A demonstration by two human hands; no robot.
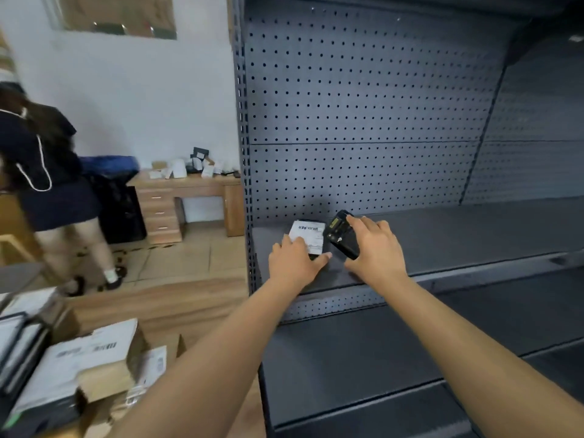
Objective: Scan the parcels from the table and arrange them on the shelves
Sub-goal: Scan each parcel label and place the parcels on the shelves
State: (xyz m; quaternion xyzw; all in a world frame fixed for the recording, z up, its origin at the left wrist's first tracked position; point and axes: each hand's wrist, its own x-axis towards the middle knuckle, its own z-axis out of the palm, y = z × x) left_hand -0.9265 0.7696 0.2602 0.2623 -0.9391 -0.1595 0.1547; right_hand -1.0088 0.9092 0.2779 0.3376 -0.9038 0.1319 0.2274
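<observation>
on shelf (442,241): left hand (292,262) grip holding labelled parcel (311,235); right hand (377,248) grip holding black scanner (339,233) just beside.

Light is even and soft, brightest on the white wall (132,99) at left; the dark shelves (442,235) soak it up. A faint shadow pools on one of them. Person (47,172) at left smears with motion blur. Edges bend, wide-angle; parcels (94,358) bottom-left look soft, perhaps out of focus.

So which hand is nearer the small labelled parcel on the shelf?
Left. The left hand holds the near end of the parcel on the shelf; the right hand is just right of it, gripping the black scanner.
</observation>
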